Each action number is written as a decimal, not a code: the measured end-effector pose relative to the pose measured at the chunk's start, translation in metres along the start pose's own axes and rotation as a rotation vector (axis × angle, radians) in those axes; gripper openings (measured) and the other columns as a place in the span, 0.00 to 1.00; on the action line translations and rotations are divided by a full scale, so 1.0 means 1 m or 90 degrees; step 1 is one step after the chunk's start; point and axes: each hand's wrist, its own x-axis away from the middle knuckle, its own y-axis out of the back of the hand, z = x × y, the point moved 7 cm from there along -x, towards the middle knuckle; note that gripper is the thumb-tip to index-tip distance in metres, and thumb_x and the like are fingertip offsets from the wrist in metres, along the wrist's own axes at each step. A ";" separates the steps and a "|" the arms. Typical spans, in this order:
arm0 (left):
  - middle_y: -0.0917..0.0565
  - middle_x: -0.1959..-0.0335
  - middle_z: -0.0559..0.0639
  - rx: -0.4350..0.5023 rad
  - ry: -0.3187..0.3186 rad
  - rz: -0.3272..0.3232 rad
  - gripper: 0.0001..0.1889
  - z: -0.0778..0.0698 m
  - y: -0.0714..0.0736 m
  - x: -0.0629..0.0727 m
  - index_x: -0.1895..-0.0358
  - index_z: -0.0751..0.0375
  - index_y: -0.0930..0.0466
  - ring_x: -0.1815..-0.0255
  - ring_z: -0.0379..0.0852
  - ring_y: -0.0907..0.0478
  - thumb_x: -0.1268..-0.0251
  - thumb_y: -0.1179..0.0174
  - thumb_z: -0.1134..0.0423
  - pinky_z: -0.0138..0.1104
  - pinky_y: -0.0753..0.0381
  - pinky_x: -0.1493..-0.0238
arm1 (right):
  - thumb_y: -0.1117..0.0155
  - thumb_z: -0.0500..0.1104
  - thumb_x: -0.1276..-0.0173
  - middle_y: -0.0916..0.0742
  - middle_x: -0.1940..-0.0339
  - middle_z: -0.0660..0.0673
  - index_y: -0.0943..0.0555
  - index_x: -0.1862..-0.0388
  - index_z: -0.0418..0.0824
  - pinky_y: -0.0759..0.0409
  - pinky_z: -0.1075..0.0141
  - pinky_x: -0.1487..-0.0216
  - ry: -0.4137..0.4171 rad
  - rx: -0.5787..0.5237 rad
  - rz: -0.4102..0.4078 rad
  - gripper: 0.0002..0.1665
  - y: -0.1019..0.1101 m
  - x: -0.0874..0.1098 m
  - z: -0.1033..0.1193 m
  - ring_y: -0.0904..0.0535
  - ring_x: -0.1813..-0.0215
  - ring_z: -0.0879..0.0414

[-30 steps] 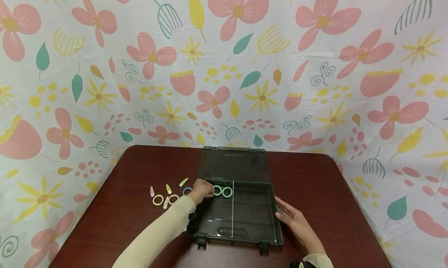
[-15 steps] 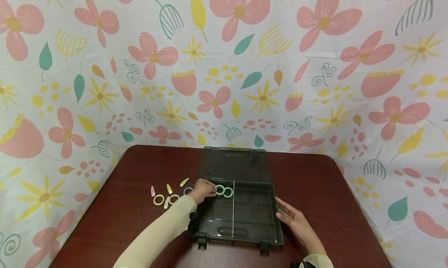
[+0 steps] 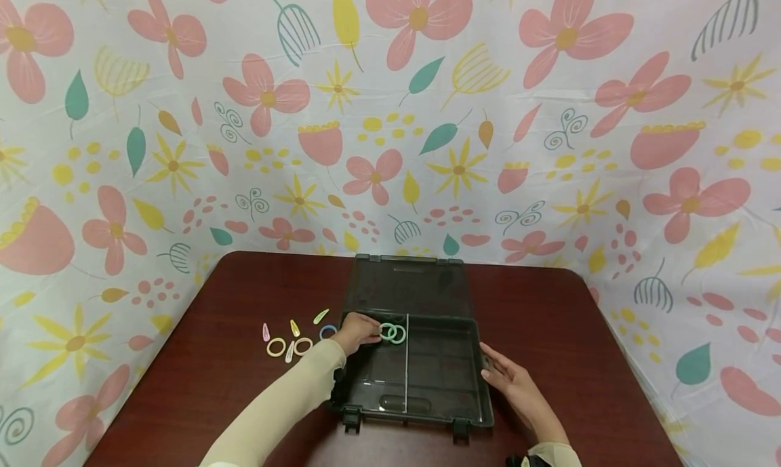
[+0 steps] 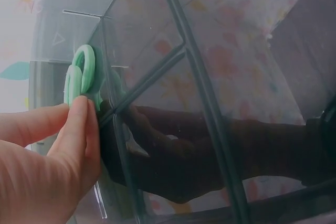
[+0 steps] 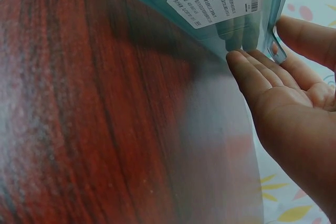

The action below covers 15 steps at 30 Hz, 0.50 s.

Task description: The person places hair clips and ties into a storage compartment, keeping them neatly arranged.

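In the head view my left hand (image 3: 357, 332) reaches into the left compartment of an open dark see-through plastic box (image 3: 448, 365). Its thumb and fingertips pinch a mint-green hair tie (image 4: 73, 83), as the left wrist view shows. A second green hair tie (image 3: 399, 335) lies right beside it, the two rings overlapping near the divider (image 3: 407, 372). My right hand (image 3: 515, 386) rests against the box's right side. In the right wrist view its fingers lie fairly straight along the labelled outer wall (image 5: 210, 3), the thumb by the rim.
Left of the box lie a yellow ring (image 3: 276, 348), a peach ring (image 3: 302, 347), a blue ring (image 3: 327, 331) and several snap hair clips, including a pink one (image 3: 266, 332). The lid (image 3: 409, 287) lies folded back. Two latches (image 3: 352, 421) stick out in front.
My left hand has moved slightly right, bringing its green hair tie from beside the other one to overlapping it. The right hand stays on the box's side.
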 end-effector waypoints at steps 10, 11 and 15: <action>0.19 0.56 0.66 0.008 0.006 0.001 0.10 0.001 -0.002 0.001 0.55 0.78 0.21 0.56 0.56 0.17 0.40 0.41 0.80 0.39 0.16 0.54 | 0.44 0.42 0.26 0.46 0.22 0.41 0.44 0.23 0.45 0.43 0.43 0.29 0.002 -0.001 0.002 0.36 0.000 0.000 0.000 0.54 0.23 0.41; 0.19 0.56 0.66 0.007 0.005 0.000 0.10 0.001 -0.002 0.001 0.55 0.78 0.21 0.56 0.56 0.17 0.40 0.41 0.80 0.39 0.15 0.54 | 0.44 0.42 0.26 0.46 0.22 0.41 0.44 0.23 0.45 0.43 0.43 0.29 0.003 0.000 0.002 0.36 0.000 0.000 0.000 0.54 0.23 0.41; 0.19 0.57 0.67 -0.002 0.000 0.002 0.10 0.000 -0.002 0.001 0.55 0.79 0.21 0.58 0.55 0.16 0.40 0.41 0.80 0.39 0.15 0.56 | 0.44 0.42 0.26 0.46 0.22 0.40 0.44 0.23 0.45 0.43 0.43 0.29 0.005 0.004 0.002 0.36 0.000 0.000 -0.001 0.53 0.23 0.41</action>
